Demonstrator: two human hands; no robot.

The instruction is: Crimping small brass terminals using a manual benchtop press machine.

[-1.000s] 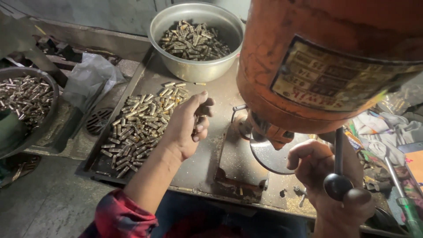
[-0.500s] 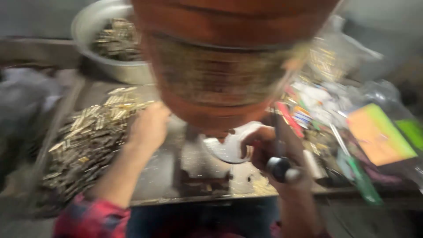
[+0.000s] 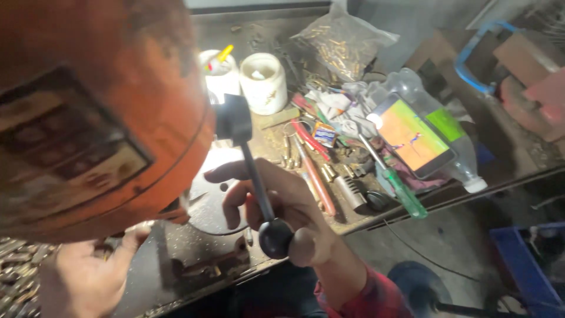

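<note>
Here, right hand [image 3: 282, 206] curled round the lever [image 3: 256, 176] of the orange press [image 3: 100, 118], fingers loosely closed on the thin rod just above its black knob [image 3: 275, 237]; lever itself slanting up to a dark hub [image 3: 233, 121] at the press's side; seemingly mid-stroke at the press, the handle gripped for a pull; next move likely needs a steady grip on the rod and a piece seated under the head, hidden here by the orange body. Left hand [image 3: 88, 277] low at the left edge, palm up, fingers half-curled near a heap of small brass pieces [image 3: 17, 271]; whether holding one, cannot tell. Beyond the right hand, on the table [image 3: 353, 221]: a green-handled screwdriver [image 3: 397, 191], red pens [image 3: 315, 176], a phone [image 3: 415, 135] with a lit screen leaning on a clear bottle [image 3: 453, 147], two white tubs [image 3: 263, 82], a bag of brass parts [image 3: 341, 41]. Clutter lying just beside the lever's swing, the pens nearest; press body blocking sight of the work spot.
</note>
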